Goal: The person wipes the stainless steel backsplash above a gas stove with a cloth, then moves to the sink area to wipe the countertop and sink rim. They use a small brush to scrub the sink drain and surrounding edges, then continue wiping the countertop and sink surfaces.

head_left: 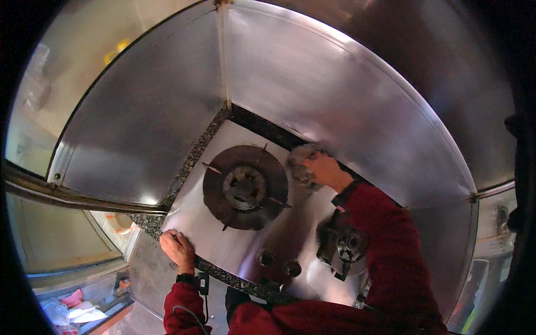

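A grey, mesh-like steel wool scrubber [301,167], smeared by motion, is under my right hand [328,171]. That hand presses it on the steel stovetop [237,257] by the back edge, right of the large round burner [244,187]. Its fingers are closed over the pad and partly blurred. My left hand [177,250] rests at the stovetop's front left corner with its fingers curled in. Whether anything lies within those fingers is hidden. My right forearm, in a red sleeve, passes over the smaller burner [350,244] and covers part of it.
Two dark control knobs [267,257] sit near the stove's front. Speckled dark stone edging [192,159] frames the stovetop. Tall steel panels [312,72] enclose the back and sides. At lower left, a bin or drawer holds plastic bags and cloths [78,312].
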`<state>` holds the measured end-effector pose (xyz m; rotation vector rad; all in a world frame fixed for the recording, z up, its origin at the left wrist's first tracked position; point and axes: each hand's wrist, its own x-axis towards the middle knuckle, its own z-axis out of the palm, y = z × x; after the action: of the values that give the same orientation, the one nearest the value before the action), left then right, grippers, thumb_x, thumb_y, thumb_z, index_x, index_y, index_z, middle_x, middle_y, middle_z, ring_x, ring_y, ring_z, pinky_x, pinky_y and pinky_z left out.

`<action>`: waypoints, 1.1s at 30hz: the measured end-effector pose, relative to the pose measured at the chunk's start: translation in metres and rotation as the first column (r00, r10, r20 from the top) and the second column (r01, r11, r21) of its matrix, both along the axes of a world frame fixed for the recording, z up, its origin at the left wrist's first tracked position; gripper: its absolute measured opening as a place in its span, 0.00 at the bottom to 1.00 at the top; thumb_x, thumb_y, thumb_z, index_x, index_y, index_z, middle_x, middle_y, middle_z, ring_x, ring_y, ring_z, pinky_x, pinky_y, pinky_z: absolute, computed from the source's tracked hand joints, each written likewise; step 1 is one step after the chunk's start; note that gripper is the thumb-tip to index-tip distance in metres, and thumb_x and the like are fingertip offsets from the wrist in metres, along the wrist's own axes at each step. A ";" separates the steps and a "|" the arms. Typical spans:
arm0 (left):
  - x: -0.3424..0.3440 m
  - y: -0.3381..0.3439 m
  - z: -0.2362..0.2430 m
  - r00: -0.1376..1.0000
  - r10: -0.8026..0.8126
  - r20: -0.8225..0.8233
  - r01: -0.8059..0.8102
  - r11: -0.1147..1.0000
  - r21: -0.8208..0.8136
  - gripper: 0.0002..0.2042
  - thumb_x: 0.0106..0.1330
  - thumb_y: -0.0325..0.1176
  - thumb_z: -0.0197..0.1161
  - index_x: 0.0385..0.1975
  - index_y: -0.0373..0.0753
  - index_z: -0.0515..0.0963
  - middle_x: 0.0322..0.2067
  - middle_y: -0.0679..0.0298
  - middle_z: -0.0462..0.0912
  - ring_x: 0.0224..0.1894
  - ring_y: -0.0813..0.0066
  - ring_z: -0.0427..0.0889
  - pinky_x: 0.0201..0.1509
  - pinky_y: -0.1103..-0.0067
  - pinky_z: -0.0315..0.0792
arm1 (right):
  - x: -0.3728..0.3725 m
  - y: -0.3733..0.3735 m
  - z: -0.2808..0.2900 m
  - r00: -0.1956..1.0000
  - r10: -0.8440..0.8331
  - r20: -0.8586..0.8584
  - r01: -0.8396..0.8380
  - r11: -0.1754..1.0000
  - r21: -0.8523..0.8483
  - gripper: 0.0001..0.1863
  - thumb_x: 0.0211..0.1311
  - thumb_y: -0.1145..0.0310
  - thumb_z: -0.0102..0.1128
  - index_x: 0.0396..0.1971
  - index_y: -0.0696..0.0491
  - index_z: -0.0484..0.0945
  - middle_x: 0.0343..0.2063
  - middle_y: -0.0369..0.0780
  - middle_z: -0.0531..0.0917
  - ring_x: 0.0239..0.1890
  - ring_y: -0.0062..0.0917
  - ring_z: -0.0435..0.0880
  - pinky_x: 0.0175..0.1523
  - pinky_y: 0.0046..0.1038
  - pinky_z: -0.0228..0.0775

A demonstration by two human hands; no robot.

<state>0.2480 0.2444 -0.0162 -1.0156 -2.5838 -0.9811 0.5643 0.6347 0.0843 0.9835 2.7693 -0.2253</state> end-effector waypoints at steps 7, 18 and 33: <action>0.001 0.001 0.003 1.000 -0.002 -0.021 0.002 0.999 0.040 0.05 0.60 0.28 0.55 0.32 0.37 0.69 0.33 0.54 0.73 0.38 0.54 0.70 0.44 0.65 0.64 | -0.062 0.010 0.057 0.917 -0.034 -0.399 0.037 0.999 -0.001 0.32 0.45 0.81 0.58 0.52 0.36 0.74 0.43 0.47 0.74 0.45 0.45 0.76 0.45 0.42 0.73; 0.000 -0.002 0.001 0.999 0.001 0.035 -0.001 1.000 0.000 0.06 0.60 0.30 0.56 0.34 0.37 0.70 0.34 0.54 0.73 0.39 0.52 0.70 0.46 0.64 0.64 | -0.243 0.043 -0.003 0.931 0.365 0.024 -0.366 0.930 0.026 0.17 0.60 0.68 0.55 0.48 0.37 0.80 0.57 0.44 0.72 0.51 0.46 0.76 0.48 0.41 0.75; 0.000 -0.001 0.002 1.000 -0.008 -0.006 0.008 1.000 -0.002 0.07 0.60 0.30 0.56 0.36 0.37 0.70 0.35 0.54 0.72 0.41 0.53 0.70 0.47 0.64 0.63 | -0.044 0.023 0.012 0.986 0.112 0.123 -0.107 0.993 -0.044 0.27 0.45 0.73 0.59 0.51 0.43 0.75 0.36 0.50 0.78 0.39 0.46 0.81 0.39 0.44 0.74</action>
<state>0.2478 0.2436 -0.0145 -1.0292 -2.5786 -0.9766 0.5203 0.6578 0.0965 0.8049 2.6846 -0.1912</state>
